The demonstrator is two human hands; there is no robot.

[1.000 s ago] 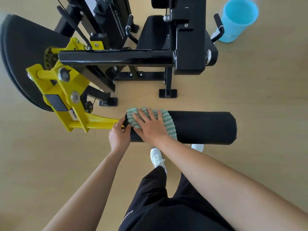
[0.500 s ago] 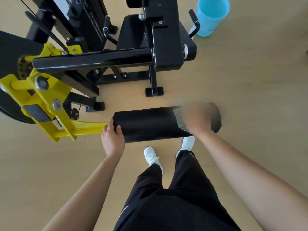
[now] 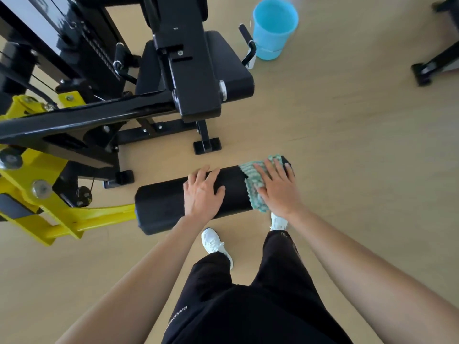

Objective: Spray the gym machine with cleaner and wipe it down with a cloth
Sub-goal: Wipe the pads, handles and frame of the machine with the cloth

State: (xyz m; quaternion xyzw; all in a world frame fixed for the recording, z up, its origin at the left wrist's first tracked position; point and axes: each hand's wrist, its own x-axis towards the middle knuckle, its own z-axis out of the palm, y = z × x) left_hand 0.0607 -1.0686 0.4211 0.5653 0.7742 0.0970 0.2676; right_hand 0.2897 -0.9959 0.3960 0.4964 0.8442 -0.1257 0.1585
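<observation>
While my right hand presses the cloth flat, fingers spread and not curled round it, the cloth drapes over the free end of the pad. My left hand lies open-palmed on the pad's middle, steadying it and holding nothing. A second ago the cloth sat at the pad's other end, by the yellow arm, where the left hand gripped; since then the cloth has swept the full length and the left hand has moved to mid-pad. I judge one pass over the top done, with the underside, the seat and the frame still to wipe. A blue bucket stands on the floor beyond. No sprayer shows.
</observation>
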